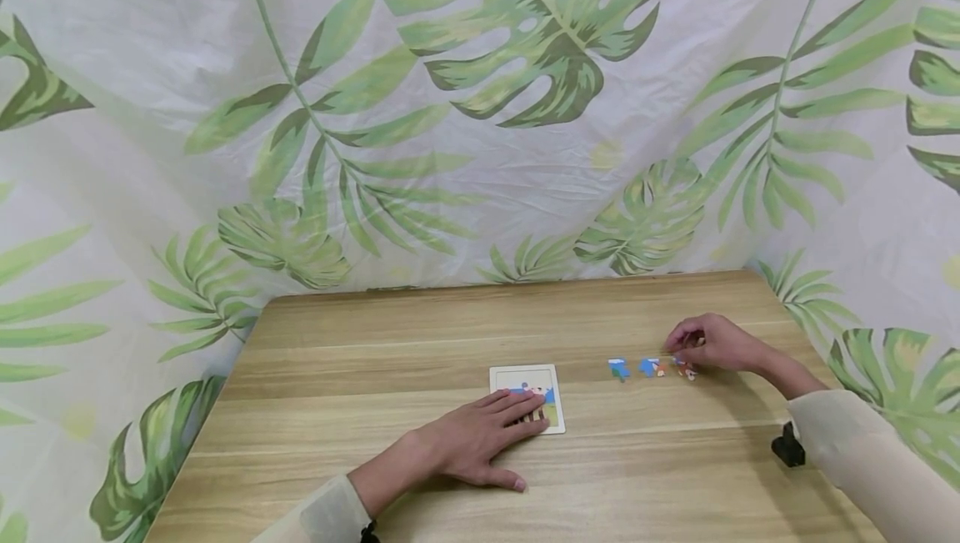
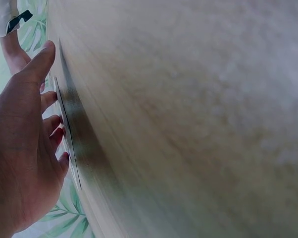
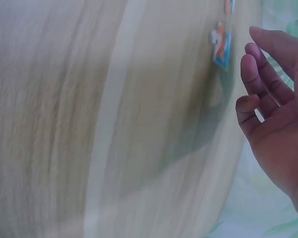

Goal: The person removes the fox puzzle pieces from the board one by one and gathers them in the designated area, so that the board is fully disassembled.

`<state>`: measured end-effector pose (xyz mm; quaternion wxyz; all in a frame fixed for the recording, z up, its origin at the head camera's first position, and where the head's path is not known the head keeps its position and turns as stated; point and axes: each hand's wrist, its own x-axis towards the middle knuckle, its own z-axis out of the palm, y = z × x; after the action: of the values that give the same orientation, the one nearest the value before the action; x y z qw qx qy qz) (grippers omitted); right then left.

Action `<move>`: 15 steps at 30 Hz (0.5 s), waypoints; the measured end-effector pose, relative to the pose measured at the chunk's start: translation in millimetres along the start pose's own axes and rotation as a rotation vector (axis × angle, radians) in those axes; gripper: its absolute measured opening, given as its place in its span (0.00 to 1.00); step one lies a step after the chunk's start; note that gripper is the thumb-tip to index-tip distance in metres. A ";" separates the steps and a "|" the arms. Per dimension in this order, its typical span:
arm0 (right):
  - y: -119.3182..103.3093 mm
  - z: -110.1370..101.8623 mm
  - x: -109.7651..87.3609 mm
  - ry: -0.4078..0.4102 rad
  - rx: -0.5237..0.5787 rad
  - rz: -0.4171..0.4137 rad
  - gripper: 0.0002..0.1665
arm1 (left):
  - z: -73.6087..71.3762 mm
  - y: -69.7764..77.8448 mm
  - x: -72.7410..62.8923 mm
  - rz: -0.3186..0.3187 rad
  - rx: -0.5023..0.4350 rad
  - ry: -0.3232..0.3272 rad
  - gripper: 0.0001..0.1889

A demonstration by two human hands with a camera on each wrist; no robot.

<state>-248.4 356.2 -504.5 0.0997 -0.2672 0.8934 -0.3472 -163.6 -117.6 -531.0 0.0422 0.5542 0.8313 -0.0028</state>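
Note:
My left hand (image 1: 480, 440) rests with straight, slightly spread fingers on a small picture puzzle board (image 1: 522, 371) with a white frame. The fingers cover much of the picture; patches of blue, pink and yellow show around them. To the right, three small jigsaw pieces lie in a row: a blue-green one (image 1: 618, 369), a blue and orange one (image 1: 649, 368), and an orange, white and blue one (image 1: 685, 370). My right hand (image 1: 722, 344) hovers by the last of these, fingers loosely bent. In the right wrist view nothing shows between its fingers, and the piece (image 3: 221, 47) lies apart from them.
The wood-grain table (image 1: 360, 351) has rounded far corners. Behind it hangs a white cloth (image 1: 525, 184) printed with green leaves, close along the far edge. A black wrist strap mount (image 1: 788, 446) sits below the right sleeve.

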 end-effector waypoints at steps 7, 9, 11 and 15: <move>-18.2 4.5 12.0 -0.017 0.006 -0.019 0.07 | 0.2 0.0 -0.4 0.003 0.003 0.010 0.45; -22.3 6.7 15.9 -0.016 0.005 -0.023 0.06 | 0.0 -0.1 -0.5 0.003 -0.002 0.011 0.45; -25.1 9.4 20.1 -0.012 0.008 -0.033 0.06 | -0.3 -0.2 -0.6 0.004 -0.009 0.010 0.45; -31.6 15.3 28.4 -0.011 0.029 -0.057 0.05 | -1.1 -0.4 -0.9 0.010 -0.010 0.015 0.45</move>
<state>-253.7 312.5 -494.3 0.0984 -0.2930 0.8798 -0.3612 -163.8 -118.5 -529.9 0.0387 0.5582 0.8288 0.0056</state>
